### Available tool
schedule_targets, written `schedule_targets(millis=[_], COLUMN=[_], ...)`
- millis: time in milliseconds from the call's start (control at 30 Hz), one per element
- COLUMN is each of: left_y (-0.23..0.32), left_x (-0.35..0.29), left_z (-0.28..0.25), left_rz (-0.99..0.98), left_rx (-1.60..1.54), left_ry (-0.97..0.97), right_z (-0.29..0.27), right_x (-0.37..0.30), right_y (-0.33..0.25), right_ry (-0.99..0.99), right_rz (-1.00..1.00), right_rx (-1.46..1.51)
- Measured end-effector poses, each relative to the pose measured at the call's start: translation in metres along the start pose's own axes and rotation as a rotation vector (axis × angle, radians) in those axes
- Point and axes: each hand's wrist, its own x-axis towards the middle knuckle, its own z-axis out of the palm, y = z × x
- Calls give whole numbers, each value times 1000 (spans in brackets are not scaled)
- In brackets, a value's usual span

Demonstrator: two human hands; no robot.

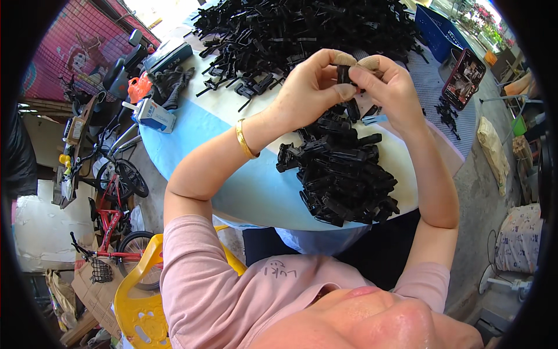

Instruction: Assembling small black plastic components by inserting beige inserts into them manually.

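Observation:
Above the table, my left hand (pixel 311 90) pinches a small black plastic part (pixel 343 74) between thumb and fingers. My right hand (pixel 390 93) meets it from the other side, closed with its thumb and fingertips on the same part. Beige covers wrap some of the fingertips. The part's exact kind is partly hidden by my fingers. Just below my hands lies a heap of black plastic buckle-like pieces (pixel 349 174), close to the near table edge. A far larger pile of similar black pieces (pixel 302 35) spreads over the back of the table.
On the round table (pixel 244 186) with its pale blue cover, a phone (pixel 464 79) stands at the right, near a blue basket (pixel 440 32). A white-and-blue box (pixel 154 115) and dark gloves (pixel 170 86) lie at the left. A yellow chair (pixel 139 296) and a red bicycle (pixel 110 224) stand beyond.

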Motion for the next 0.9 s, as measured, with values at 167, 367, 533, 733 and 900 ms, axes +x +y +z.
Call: schedule_targets(millis=[167,367,533,733,900], left_y=[0,0,-12,-1,33], left_x=[2,0,1,0,-1], left_z=[-4,-6,-1,-7,-26], left_rz=[21,79,274,384,-57], left_rx=[-71,62,131,470,435], left_ry=[114,117,240,212,-282], right_z=[4,9,18,2,-26], right_x=[-2,-3,-9,1,12], right_y=[2,0,-3,-3,9], right_ry=[-30,-79,-17,-132,-58], right_rz=[95,115,150,168,111], right_rx=[129,141,166,194,219])
